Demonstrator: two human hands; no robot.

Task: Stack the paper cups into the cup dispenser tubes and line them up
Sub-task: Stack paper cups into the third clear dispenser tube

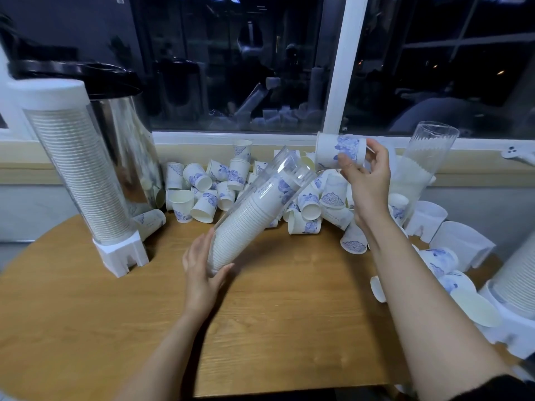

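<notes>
A clear dispenser tube (254, 209), largely filled with stacked white paper cups, leans tilted over the table with its open mouth toward the window. My left hand (202, 270) holds its lower end, thumb on one side and fingers on the other. My right hand (366, 175) pinches a single paper cup (335, 150) with a blue flower print, held sideways just right of the tube's mouth. A heap of loose cups (220, 192) lies behind the tube against the window sill.
A full tube on a white base (78, 175) stands at the left beside a steel urn (127, 134). Another partly filled tube (419, 163) leans at the right near white bases (460, 244). A further filled tube (518, 285) sits at the right edge. The wooden table (275, 328) stretches in front.
</notes>
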